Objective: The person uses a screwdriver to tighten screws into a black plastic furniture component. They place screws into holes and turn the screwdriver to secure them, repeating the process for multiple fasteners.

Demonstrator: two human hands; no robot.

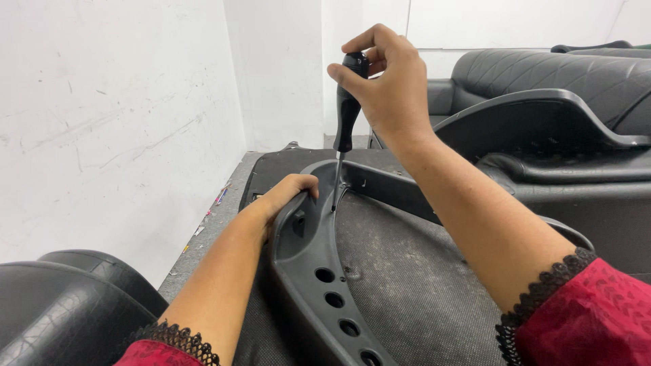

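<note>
1. Two hands are seen at work over a dark grey plastic frame [319,271], which is laid on a black fabric-covered panel [407,271].
2. The black-handled screwdriver [346,115] is held upright, its handle top clenched in the right hand [390,85] grip, its tip set down at the frame's upper corner.
3. The frame's curved edge is grasped by the left hand [288,193], just beside the tip.
4. Black upholstered seats [542,74] are seen behind.

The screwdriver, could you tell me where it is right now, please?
In the head view the screwdriver stands near centre, upright in the right hand, its tip on the grey plastic frame beside the left hand.
</note>
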